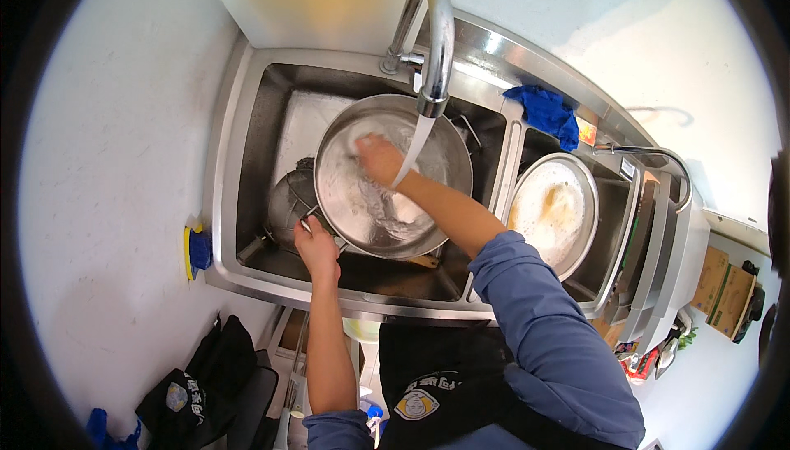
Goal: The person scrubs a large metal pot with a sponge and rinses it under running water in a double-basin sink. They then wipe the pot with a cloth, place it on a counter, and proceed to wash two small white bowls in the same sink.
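Observation:
A wide round stainless-steel pan [395, 240] sits in the left sink bowl with water swirling in it. My left hand [318, 247] grips its metal loop handle at the lower left. My right hand [378, 156] is inside the pan, blurred by motion and splashing; whether it holds anything cannot be seen. From the curved chrome faucet [436, 48] a stream of water [415, 148] falls past my right wrist into the pan. Beneath the pan's left side lies a dark mesh strainer [287, 206], partly covered. A wooden handle [424, 261] pokes out under the pan's front edge.
A metal basin of foamy water [552, 209] fills much of the right sink bowl [611, 215]. A blue cloth [546, 113] drapes over the back ledge. A second faucet [654, 152] arches at the right. A yellow-and-blue sponge [197, 251] is at the left wall, by the sink rim [225, 203].

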{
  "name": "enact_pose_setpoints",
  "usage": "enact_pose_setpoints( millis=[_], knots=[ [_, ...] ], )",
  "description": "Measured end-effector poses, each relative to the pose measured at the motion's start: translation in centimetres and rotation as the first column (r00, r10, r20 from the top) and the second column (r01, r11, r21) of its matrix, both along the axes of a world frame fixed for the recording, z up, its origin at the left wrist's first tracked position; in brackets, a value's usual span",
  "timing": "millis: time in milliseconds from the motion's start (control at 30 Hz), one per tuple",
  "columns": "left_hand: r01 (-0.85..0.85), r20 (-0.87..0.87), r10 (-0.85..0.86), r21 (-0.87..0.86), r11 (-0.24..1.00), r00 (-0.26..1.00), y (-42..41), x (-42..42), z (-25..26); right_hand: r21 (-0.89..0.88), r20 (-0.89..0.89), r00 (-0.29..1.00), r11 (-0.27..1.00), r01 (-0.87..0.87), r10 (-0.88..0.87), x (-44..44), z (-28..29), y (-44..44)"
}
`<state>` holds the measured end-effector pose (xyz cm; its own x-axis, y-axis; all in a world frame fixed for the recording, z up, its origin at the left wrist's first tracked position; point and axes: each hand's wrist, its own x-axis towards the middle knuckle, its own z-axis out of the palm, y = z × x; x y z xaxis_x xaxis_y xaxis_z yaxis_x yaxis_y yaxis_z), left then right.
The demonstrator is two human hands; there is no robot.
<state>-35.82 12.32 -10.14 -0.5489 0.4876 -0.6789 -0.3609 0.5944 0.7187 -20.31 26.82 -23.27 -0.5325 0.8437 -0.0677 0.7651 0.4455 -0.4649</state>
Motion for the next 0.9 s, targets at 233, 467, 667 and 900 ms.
enact_pose_setpoints(
  millis=[233, 467, 667, 900],
  knots=[
    [0.023, -0.038, -0.025, -0.057, 0.998, 0.999, -0.4, -0.4, -0.1, -0.262, 0.290, 0.946, 0.938, 0.226, -0.147, 7.6, 1.7, -6.2],
    [0.033, -0.007, -0.034, -0.121, 0.992, 0.999, -0.5, -0.2, 0.4, -0.619, 0.009, 0.999, 0.785, -0.035, 0.052, 2.0, 7.8, -11.9],
    [0.045, 0.050, -0.040, -0.109, 0.993, 0.998, -0.5, -0.4, 0.2, -0.514, -0.083, 0.978, 0.849, 0.121, -0.190, 7.6, 13.9, -5.5],
    [0.044, 0.065, -0.043, -0.016, 0.999, 0.997, -1.0, -0.7, -0.4, 0.149, -0.034, 0.991, 0.980, 0.132, -0.129, 14.9, 23.6, 3.3]
  ],
)
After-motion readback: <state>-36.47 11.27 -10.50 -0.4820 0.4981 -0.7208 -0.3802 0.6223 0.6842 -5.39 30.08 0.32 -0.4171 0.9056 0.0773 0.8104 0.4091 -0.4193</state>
